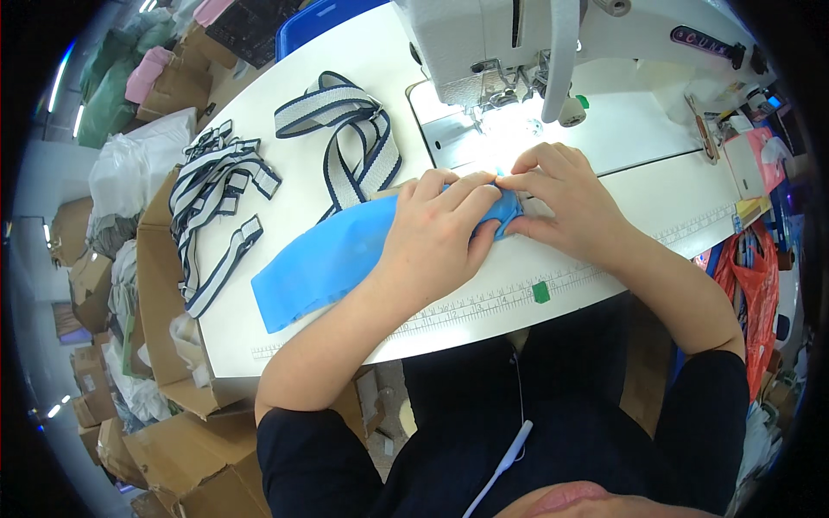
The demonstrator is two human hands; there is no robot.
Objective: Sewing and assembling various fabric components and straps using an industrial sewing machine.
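Observation:
A long piece of bright blue fabric (pixel 332 250) lies across the white sewing table, its right end bunched up. My left hand (pixel 436 229) rests over that end, thumb and fingers closed on the cloth. From the other side my right hand (pixel 561 203) pinches the blue fabric's edge between fingertips and thumb. Both hands are just in front of the lit needle area of a white sewing machine (pixel 492 65). Behind the blue fabric lies a looped grey-white strap with dark edges (pixel 345 147), partly tucked beneath it.
Several short striped straps (pixel 220 173) are heaped at the table's left. A printed ruler strip (pixel 458 311) runs along the front edge. Cardboard boxes (pixel 160 319) stand left of the table, and a blue bin (pixel 324 22) behind it. A red plastic bag (pixel 751 302) hangs at the right.

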